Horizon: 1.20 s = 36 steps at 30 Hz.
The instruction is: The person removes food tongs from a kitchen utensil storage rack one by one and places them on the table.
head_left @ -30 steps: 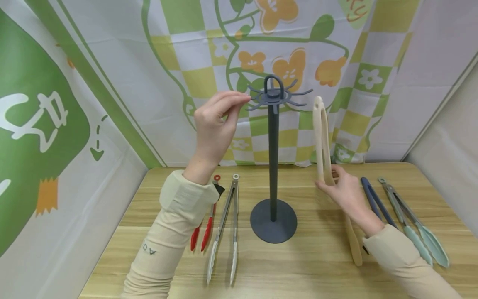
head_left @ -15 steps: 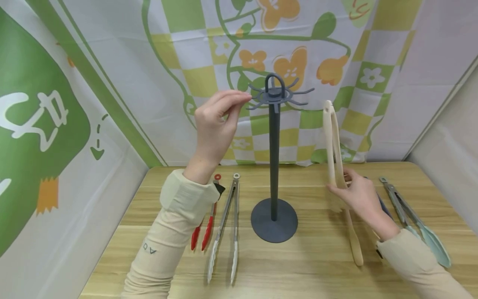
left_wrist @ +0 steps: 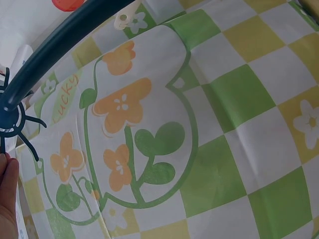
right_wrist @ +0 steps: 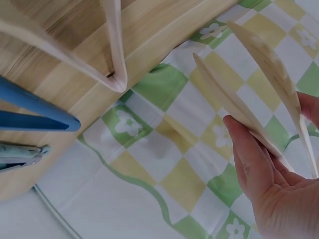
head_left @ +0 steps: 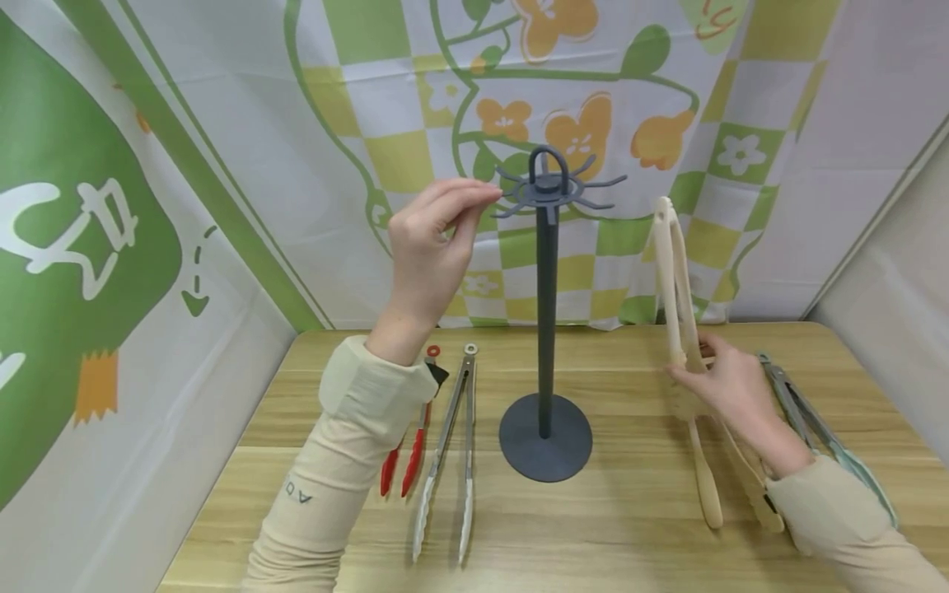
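My left hand (head_left: 433,247) is raised at the dark grey stand (head_left: 546,329). Thumb and fingertips pinch one of the thin hooks on the left of its top ring; the left wrist view shows part of this hand (left_wrist: 7,194) at the edge. To the right of the stand, my right hand (head_left: 734,395) grips a pair of pale cream tongs (head_left: 670,272) held upright, hinge end with a hole at the top. In the right wrist view the tongs' broad tips (right_wrist: 269,59) stand apart above the right hand (right_wrist: 269,179). The lower part is partly hidden in the head view.
Red-tipped tongs (head_left: 413,461) and white-tipped metal tongs (head_left: 467,461) lie left of the stand. On the right lie light wooden tongs (head_left: 708,494), teal tongs (head_left: 853,461) and blue tongs (right_wrist: 40,112). A patterned cloth (head_left: 400,165) hangs behind the wooden table (head_left: 608,543).
The right hand has moved right with the cream tongs, away from the stand, now covering the blue tongs in the head view. The left hand stays at the hook.
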Available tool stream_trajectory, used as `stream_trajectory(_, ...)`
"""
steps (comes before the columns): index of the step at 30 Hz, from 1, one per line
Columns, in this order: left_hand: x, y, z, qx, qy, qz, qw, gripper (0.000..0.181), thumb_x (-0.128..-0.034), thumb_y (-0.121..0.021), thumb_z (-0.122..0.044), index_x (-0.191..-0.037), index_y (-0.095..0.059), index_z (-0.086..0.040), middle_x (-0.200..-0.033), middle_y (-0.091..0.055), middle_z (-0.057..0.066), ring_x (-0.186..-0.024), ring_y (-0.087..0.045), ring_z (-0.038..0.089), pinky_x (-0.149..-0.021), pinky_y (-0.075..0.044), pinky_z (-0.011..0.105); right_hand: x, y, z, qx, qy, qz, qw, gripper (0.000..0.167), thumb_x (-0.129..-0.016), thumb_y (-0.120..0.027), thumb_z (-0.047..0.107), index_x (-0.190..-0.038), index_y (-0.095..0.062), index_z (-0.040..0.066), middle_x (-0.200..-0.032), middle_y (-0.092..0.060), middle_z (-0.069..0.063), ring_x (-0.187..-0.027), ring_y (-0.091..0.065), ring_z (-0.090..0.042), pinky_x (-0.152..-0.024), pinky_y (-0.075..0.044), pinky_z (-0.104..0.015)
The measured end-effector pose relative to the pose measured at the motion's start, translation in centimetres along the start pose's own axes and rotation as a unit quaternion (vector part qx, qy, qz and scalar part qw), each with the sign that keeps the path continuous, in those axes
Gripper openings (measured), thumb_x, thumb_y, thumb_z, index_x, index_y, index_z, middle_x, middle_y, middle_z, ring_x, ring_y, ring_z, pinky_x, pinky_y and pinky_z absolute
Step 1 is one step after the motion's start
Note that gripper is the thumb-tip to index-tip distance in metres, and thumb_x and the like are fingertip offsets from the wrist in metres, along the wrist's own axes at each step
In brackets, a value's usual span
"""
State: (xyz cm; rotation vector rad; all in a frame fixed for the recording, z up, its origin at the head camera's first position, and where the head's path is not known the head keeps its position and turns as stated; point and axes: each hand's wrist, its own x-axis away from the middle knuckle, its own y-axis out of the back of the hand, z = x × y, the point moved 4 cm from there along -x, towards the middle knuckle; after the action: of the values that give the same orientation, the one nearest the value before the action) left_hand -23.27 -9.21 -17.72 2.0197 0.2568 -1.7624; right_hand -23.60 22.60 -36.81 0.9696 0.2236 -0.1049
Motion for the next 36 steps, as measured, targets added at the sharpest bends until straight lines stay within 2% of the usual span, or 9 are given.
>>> stream_trajectory(11, 0.1, 0.0, 0.0, -0.003, 0.001, -0.001, 1.0, 0.009, -0.0833, -0.061, 0.003, -0.083, -0.069, 0.005, -0.085, -0.067, 0.015, -0.078, -0.065, 0.021, -0.072, -0.052, 0.018, 0.4, 0.9, -1.1, 0.028, 0.001, 0.002, 0.9996, 0.059, -0.082, -0.065, 0.034, -0.12, -0.049, -0.009, -0.106, -0.057, -0.031, -0.088, -0.057, -0.045, -0.061, -0.049, -0.049)
stream_trajectory(18, 0.1, -0.1, 0.0, -0.005, -0.002, -0.001, 1.0, 0.008, -0.0831, -0.061, 0.003, -0.083, -0.069, 0.005, -0.084, -0.067, 0.015, -0.078, -0.065, 0.021, -0.072, -0.052, 0.018, 0.7, 1.4, -2.1, 0.036, -0.014, 0.008, 0.9992, 0.063, -0.082, -0.063, 0.041, -0.12, -0.049, -0.007, -0.108, -0.056, -0.031, -0.089, -0.057, -0.045, -0.059, -0.049, -0.047)
stream_trajectory(23, 0.1, -0.1, 0.0, -0.001, -0.003, -0.003, 1.0, 0.008, -0.0832, -0.061, 0.003, -0.083, -0.069, 0.005, -0.084, -0.067, 0.015, -0.078, -0.065, 0.021, -0.071, -0.052, 0.018, 1.0, 1.6, -2.9, 0.036, -0.014, 0.016, 0.9991, 0.064, -0.082, -0.064, 0.039, -0.121, -0.048, -0.009, -0.109, -0.054, -0.034, -0.088, -0.058, -0.045, -0.058, -0.049, -0.045)
stream_trajectory(32, 0.1, -0.1, 0.0, 0.001, -0.001, -0.004, 1.0, 0.008, -0.0832, -0.061, 0.003, -0.083, -0.069, 0.005, -0.084, -0.067, 0.015, -0.078, -0.065, 0.021, -0.071, -0.052, 0.018, 1.3, 2.3, -3.8, 0.047, -0.018, 0.014, 0.9986, 0.067, -0.082, -0.063, 0.041, -0.121, -0.046, -0.012, -0.11, -0.053, -0.036, -0.088, -0.057, -0.048, -0.059, -0.049, -0.049)
stream_trajectory(36, 0.0, -0.1, 0.1, 0.002, 0.0, -0.004, 1.0, 0.008, -0.0833, -0.061, 0.002, -0.084, -0.069, 0.005, -0.085, -0.067, 0.015, -0.079, -0.065, 0.021, -0.072, -0.052, 0.019, 1.3, 2.5, -4.1, 0.051, -0.022, 0.019, 0.9983, 0.067, -0.082, -0.064, 0.039, -0.12, -0.046, -0.013, -0.109, -0.052, -0.037, -0.087, -0.057, -0.047, -0.055, -0.049, -0.043)
